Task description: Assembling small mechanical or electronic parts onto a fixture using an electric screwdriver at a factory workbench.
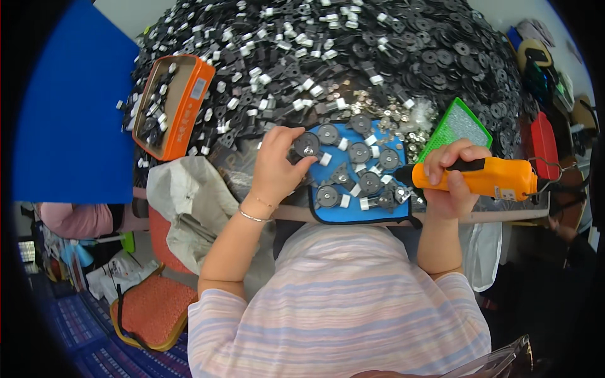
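Note:
My left hand (274, 164) pinches a round black plastic part (307, 144) with a white end block, at the upper left edge of a blue mat (343, 211). My right hand (449, 190) is wrapped around an orange electric screwdriver (509, 177), which lies nearly level. Its black nose (404, 176) points left over the mat's right edge, above a part with a shiny metal piece (401, 194). Several similar black disc parts (359, 152) with white blocks are spread over the mat.
Behind the mat rises a big heap of black parts with white blocks (252, 38), with black discs (441, 57) on the right. Loose metal bits (372, 104) lie before it. An orange box (200, 88) stands left; a green tray (455, 126) and red bin (543, 142) stand right.

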A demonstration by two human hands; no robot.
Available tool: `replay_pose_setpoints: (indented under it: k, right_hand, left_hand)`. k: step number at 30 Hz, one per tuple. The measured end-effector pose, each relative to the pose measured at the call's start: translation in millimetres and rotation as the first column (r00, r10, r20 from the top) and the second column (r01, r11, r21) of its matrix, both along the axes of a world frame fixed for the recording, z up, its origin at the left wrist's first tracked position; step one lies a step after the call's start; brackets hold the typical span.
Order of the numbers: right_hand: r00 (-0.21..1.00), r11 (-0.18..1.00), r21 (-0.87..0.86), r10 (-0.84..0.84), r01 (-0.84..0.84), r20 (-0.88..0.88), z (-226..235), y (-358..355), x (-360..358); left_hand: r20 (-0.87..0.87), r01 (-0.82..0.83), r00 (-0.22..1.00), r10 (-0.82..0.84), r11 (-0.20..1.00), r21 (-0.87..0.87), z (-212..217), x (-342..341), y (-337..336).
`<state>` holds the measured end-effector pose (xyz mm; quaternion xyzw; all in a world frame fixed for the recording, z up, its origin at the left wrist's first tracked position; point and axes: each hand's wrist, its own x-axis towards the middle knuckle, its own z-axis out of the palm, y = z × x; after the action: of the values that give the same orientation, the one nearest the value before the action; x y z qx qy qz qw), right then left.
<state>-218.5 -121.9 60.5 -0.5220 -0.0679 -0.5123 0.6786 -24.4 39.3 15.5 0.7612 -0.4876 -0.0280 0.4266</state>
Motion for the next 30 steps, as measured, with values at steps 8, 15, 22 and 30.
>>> replay_pose_setpoints:
  k: [8, 15, 22, 30]
  right_hand:
    - [0.994, 0.994, -0.011, 0.107, -0.107, -0.012, 0, 16, 12]
    - [0.994, 0.994, -0.017, 0.104, -0.104, -0.019, 1, 18, 12]
    - [0.993, 0.993, -0.034, 0.113, -0.114, -0.046, 0, 18, 14]
    - [0.990, 0.990, -0.069, 0.119, -0.124, -0.079, 0, 17, 16]
  left_hand:
    - [0.546, -0.069, 0.836, -0.060, 0.975, 0.212, -23, 22, 44]
    - [0.469, -0.021, 0.881, -0.063, 0.985, 0.172, -21, 34, 55]
    - [-0.106, 0.324, 0.946, -0.308, 0.919, 0.223, -12, 10, 49]
    - [-0.151, 0.196, 0.974, -0.171, 0.965, 0.175, -12, 0, 49]
